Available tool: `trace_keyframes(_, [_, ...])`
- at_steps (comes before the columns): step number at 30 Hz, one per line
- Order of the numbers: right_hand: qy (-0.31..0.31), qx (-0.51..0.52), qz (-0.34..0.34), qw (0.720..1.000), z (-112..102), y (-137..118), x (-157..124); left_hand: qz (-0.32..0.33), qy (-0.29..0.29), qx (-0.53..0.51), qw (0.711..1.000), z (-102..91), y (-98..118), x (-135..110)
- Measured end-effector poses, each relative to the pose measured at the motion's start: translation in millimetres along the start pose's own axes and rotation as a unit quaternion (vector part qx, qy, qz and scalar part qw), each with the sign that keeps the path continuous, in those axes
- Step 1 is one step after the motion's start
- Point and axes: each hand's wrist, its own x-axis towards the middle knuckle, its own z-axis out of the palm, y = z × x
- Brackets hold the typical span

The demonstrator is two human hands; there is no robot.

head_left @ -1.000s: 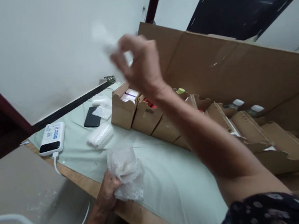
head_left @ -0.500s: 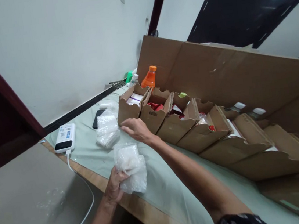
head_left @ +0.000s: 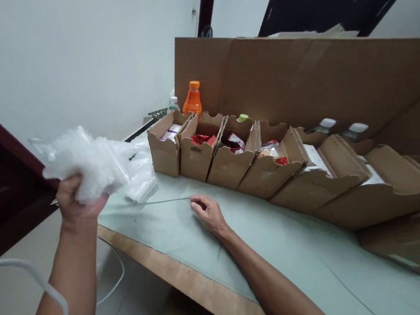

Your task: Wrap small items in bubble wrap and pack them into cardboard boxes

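Note:
My left hand (head_left: 76,200) is closed around a crumpled bundle of clear bubble wrap (head_left: 89,164), raised over the table's left end; motion blurs it a little. More bubble wrap (head_left: 141,180) lies on the pale green cloth (head_left: 173,230) just beyond. Low over the table's middle, my right hand (head_left: 209,214) has its fingers pinched together on the cloth. A straight, taut crease runs left from its fingertips. The row of cardboard boxes (head_left: 165,158) stands a short way beyond this hand, not touching it.
Several open boxes hold packets and cartons, such as a red packet (head_left: 203,139). Behind them are an orange bottle (head_left: 192,100), clear bottles (head_left: 355,131) and a tall cardboard panel (head_left: 300,77). A white cable (head_left: 22,265) loops at the left, near the wooden table edge (head_left: 162,263).
My left hand has lifted the bubble wrap up and to the left. The right hand has drawn back from the boxes toward me, and a crease now shows in the cloth.

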Motion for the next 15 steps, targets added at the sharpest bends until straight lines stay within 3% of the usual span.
trace_keyframes(3, [-0.004, 0.011, -0.014, 1.0, 0, 2, -2, -0.039, -0.031, -0.015, 0.999, -2.4, -9, 36])
trace_keyframes(6, [-0.006, 0.016, -0.018, 1.0, -1, 5, -1, -0.129, -0.048, 0.01, 0.99, -8.8, -30, 54])
trace_keyframes(11, [-0.01, 0.015, -0.023, 1.0, 1, 9, 0, -0.27, -0.068, 0.092, 0.956, -15.2, -44, 56])
trace_keyframes(15, [-0.013, 0.012, -0.029, 0.999, 2, 10, 1, -0.308, -0.042, 0.203, 0.929, -21.1, -42, 52])
